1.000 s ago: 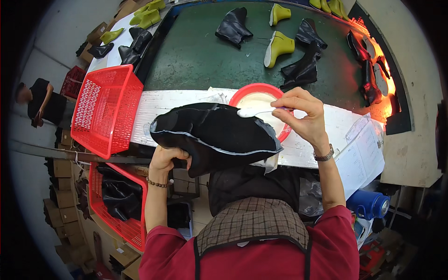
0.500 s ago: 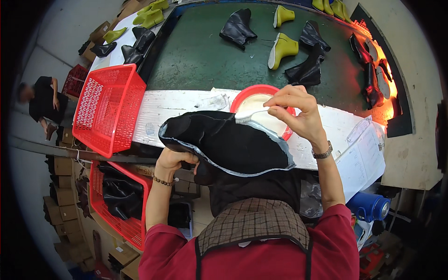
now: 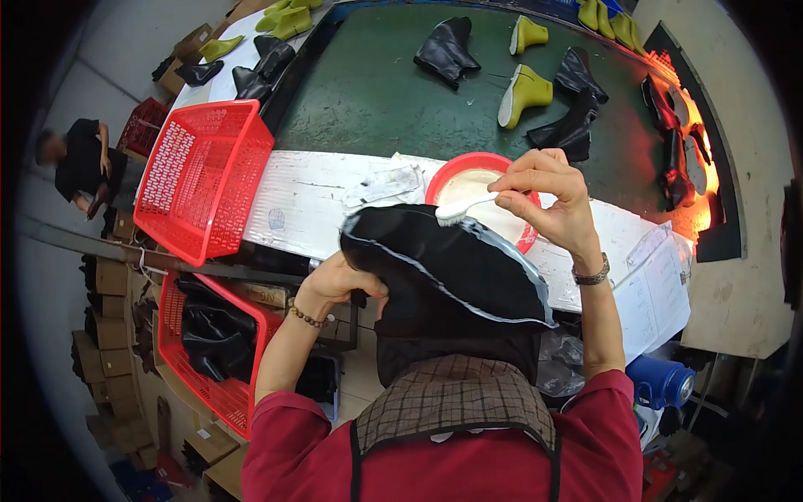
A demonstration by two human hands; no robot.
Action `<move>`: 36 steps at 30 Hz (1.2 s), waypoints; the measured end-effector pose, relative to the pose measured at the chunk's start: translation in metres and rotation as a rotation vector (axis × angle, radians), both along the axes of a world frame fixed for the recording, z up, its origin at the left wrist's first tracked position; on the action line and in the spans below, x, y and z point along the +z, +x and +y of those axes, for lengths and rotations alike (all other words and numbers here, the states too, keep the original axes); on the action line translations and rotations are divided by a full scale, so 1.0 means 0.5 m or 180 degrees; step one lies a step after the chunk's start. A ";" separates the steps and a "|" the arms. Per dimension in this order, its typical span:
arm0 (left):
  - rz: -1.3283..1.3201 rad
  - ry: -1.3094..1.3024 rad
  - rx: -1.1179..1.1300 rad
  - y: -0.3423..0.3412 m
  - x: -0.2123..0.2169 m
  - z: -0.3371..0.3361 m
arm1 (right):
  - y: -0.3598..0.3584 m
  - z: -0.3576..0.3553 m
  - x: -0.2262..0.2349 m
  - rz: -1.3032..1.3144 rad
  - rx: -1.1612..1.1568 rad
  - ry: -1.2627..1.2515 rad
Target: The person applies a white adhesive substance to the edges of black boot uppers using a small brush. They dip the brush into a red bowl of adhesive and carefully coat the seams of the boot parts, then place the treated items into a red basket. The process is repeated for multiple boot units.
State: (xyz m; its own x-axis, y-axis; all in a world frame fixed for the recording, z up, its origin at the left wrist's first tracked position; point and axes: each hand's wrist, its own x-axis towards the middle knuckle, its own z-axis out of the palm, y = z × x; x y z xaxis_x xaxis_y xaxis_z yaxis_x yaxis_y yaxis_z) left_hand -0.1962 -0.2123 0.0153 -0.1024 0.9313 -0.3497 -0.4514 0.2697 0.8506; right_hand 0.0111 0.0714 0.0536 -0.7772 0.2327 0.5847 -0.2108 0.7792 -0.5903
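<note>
Right hand (image 3: 550, 201), mine: thumb and fingers pinching one white brush (image 3: 460, 208), bristles at the far edge of a black boot upper (image 3: 443, 259). Left hand (image 3: 341, 280), mine: grasping that upper at its left side, holding it up before me near a white board (image 3: 314, 180); whitish coating along its edges. On the board, just beyond: one red bowl (image 3: 465, 161), whitish contents. Leftward: one red basket (image 3: 240, 180). Farther: green surface (image 3: 360, 109), bearing black boots (image 3: 447, 52) and yellow boot forms (image 3: 529, 92).
</note>
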 end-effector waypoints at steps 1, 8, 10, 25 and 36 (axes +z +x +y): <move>-0.0105 -0.0141 -0.0051 0.005 0.003 0.003 | -0.002 0.002 0.005 -0.0074 0.0044 0.0080; -0.0406 -0.0101 -0.0768 0.039 -0.026 0.034 | -0.054 -0.007 0.021 -0.0088 0.0438 0.0340; -0.0460 -0.0135 -0.0968 0.038 -0.042 0.040 | -0.072 -0.015 0.019 0.0017 0.0478 0.0354; 0.1936 0.0410 0.1921 -0.165 -0.083 0.173 | 0.156 0.077 -0.383 0.0063 -0.2378 -0.2634; 0.4137 0.0856 0.1675 -0.159 -0.301 0.484 | 0.160 0.073 -0.389 0.0485 -0.2140 -0.2473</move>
